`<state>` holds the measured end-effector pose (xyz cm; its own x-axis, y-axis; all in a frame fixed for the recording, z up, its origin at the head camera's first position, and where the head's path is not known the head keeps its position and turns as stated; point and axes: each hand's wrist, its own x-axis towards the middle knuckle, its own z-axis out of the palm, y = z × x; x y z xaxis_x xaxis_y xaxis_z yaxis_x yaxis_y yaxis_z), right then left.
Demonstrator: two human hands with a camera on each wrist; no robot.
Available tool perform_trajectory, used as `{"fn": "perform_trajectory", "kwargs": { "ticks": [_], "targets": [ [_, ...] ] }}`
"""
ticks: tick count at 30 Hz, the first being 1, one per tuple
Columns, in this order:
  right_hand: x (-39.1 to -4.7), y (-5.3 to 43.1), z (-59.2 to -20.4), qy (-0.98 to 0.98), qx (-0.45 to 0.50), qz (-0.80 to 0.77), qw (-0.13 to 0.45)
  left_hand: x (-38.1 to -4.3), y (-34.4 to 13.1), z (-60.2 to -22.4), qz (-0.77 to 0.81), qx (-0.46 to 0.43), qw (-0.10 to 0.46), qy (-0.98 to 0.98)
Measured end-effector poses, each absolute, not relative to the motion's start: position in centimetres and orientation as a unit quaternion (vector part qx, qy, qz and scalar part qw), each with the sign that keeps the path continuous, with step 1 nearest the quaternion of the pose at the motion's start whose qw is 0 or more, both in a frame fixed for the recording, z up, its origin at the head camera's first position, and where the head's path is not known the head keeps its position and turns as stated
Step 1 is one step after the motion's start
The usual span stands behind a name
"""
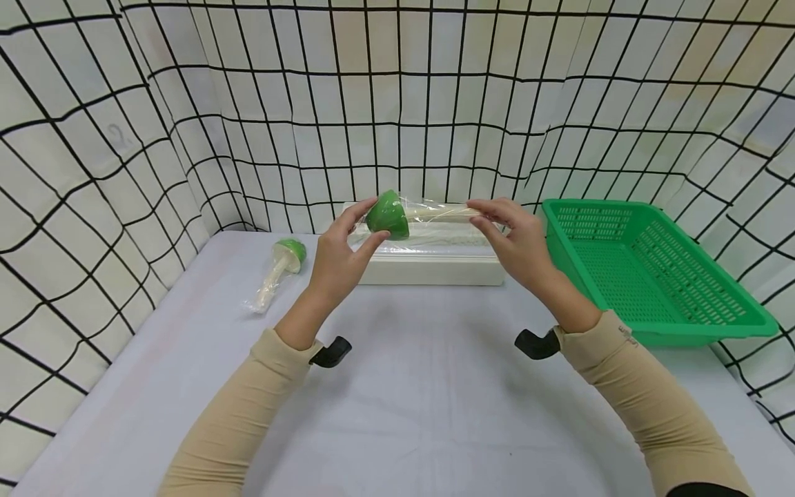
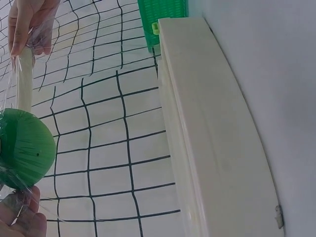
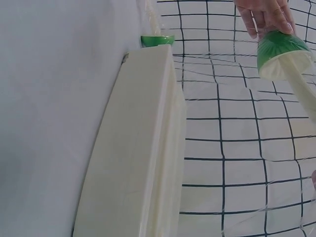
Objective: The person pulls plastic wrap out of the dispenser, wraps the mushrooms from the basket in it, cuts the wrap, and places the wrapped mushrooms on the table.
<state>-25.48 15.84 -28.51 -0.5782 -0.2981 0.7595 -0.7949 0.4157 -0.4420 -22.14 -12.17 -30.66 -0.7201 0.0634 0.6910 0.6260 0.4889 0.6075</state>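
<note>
A mushroom-shaped object with a green cap and a cream stem is held level above a white box, with clear plastic film around it. My left hand pinches the cap between thumb and fingers, the film caught there too. At the stem's far end, my right hand pinches stem and film. The cap's domed side faces the left wrist view; its pale underside shows in the right wrist view.
On the table's left lies a second green-capped piece wrapped in film. A green plastic basket stands at the right. Black netting over pale walls encloses the back and sides of the white table.
</note>
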Motion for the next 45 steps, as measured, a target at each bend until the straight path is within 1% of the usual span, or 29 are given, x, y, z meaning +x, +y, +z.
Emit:
{"fn": "perform_trajectory", "kwargs": {
  "ticks": [9, 24, 34, 45],
  "targets": [
    [-25.0, 15.9, -28.0, -0.780, 0.351, 0.418, 0.306, -21.8, -11.9, -30.4, -0.461, -0.212, 0.316, -0.801],
    [-24.7, 16.0, -27.6, -0.766, 0.362, 0.427, 0.315, -21.4, -11.9, -30.0, -0.458, -0.223, 0.349, -0.787],
    [-24.0, 16.2, -27.3, -0.771, 0.353, 0.422, 0.322, -21.0, -11.8, -30.0, -0.460, -0.231, 0.356, -0.780],
    [-23.2, 16.4, -27.1, -0.763, 0.371, 0.413, 0.331, -20.1, -11.7, -29.7, -0.467, -0.242, 0.369, -0.766]
  ]
}}
